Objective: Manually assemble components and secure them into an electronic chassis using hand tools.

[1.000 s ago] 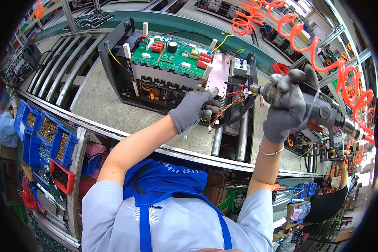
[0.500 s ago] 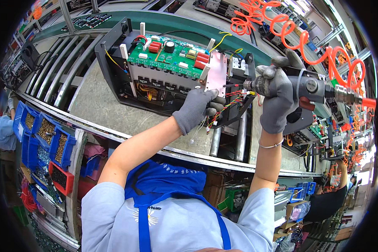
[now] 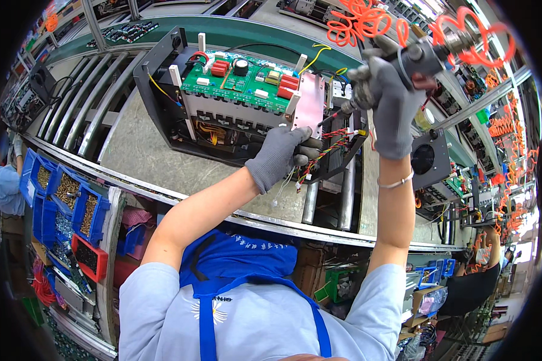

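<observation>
In a grey glove, my right hand [image 3: 391,99] is wrapped round a black air screwdriver [image 3: 420,63]. The tool is tilted, its back end raised to the upper right. Its thin bit points down-left at the right edge of a pink metal plate [image 3: 309,99]; whether the tip touches a screw is too small to tell. My left hand [image 3: 280,153], also gloved, has its fingers closed at the plate's near edge. The plate stands at the right end of a green circuit board [image 3: 241,84] in an open black chassis [image 3: 162,120]. Twisted coloured wires [image 3: 337,141] run beside my left fingertips.
An orange coiled air hose [image 3: 367,24] trails from the screwdriver. The chassis rests on a grey work surface [image 3: 138,150] with metal rollers [image 3: 96,90] to the left. Blue bins [image 3: 90,210] of screws and a red bin [image 3: 89,257] sit lower left. Another unit [image 3: 430,159] stands at right.
My right hand has swung the screwdriver's back end up and away, from nearly level to a tilt. The bit stays near the plate's right edge, and my left hand has hardly moved.
</observation>
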The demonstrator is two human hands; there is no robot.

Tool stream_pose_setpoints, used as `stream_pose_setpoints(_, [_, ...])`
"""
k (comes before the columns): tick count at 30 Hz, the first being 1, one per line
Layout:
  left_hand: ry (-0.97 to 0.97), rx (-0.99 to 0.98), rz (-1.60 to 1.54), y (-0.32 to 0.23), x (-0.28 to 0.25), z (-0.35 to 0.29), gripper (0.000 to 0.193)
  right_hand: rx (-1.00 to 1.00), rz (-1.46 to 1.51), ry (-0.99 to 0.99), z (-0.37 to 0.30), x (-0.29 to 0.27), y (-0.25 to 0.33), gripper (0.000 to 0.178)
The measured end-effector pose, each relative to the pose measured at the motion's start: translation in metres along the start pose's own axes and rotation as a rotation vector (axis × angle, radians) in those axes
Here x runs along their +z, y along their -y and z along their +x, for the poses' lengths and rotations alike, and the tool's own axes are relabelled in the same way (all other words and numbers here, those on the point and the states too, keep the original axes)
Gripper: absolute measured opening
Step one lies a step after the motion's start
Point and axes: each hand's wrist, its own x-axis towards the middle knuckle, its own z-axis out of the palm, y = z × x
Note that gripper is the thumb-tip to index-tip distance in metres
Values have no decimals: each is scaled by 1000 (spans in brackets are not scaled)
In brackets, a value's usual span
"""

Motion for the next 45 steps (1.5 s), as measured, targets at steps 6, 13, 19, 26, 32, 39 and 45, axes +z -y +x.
stream_pose_setpoints(6, [-7,-8,-46,1,3,2,24,-20,-59,-22,24,1,-13,29])
stream_pose_setpoints(13, [42,-36,-121,-1,1,3,16,-13,-22,7,27,0,-21,28])
stream_pose_setpoints(19, [51,-2,-119,1,2,1,13,17,-68,92,33,-1,-21,29])
stream_pose_setpoints(26, [194,-24,-275,0,-32,-49,34,-121,7,25,-10,-1,28,43])
stream_pose_setpoints(32, [90,-21,-168,-5,-48,-73,41,-284,266,107,-67,-1,28,52])
stream_pose_setpoints(39, [204,-63,-188,5,-61,-74,34,-278,444,131,-102,2,19,59])
stream_pose_setpoints(45, [106,-35,-163,6,-58,-78,34,-317,429,79,-114,11,17,56])
